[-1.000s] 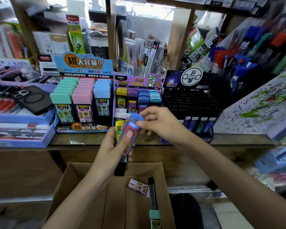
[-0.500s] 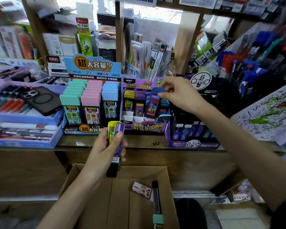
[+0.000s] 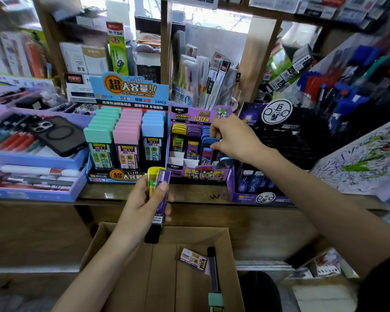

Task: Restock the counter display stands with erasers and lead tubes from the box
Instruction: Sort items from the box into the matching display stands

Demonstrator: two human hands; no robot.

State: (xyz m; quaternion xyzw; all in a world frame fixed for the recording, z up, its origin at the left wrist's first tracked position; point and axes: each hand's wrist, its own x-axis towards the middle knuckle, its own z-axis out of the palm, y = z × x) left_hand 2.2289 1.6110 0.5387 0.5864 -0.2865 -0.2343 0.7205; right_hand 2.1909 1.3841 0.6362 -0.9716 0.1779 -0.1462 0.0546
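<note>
My left hand (image 3: 142, 206) grips two lead tubes (image 3: 157, 194), one yellow and one purple, upright above the open cardboard box (image 3: 158, 266). My right hand (image 3: 232, 138) reaches into the purple lead-tube display stand (image 3: 198, 174), its fingertips pinching a blue-capped tube (image 3: 208, 154) standing in the blue row. Yellow and purple tubes fill the rows to its left. In the box lie a pink-labelled lead tube (image 3: 193, 260) and a long black tube with a green cap (image 3: 214, 287).
A blue stand with green, pink and blue tubes (image 3: 126, 143) sits left of the purple one. A black-and-purple stand (image 3: 268, 176) is on the right. A phone (image 3: 59, 134) lies on pen trays at left. Pens fill the rack at right.
My right hand carried the blue-capped tube from my left hand up to the purple stand and lowered it into the blue row. My left hand keeps two tubes.
</note>
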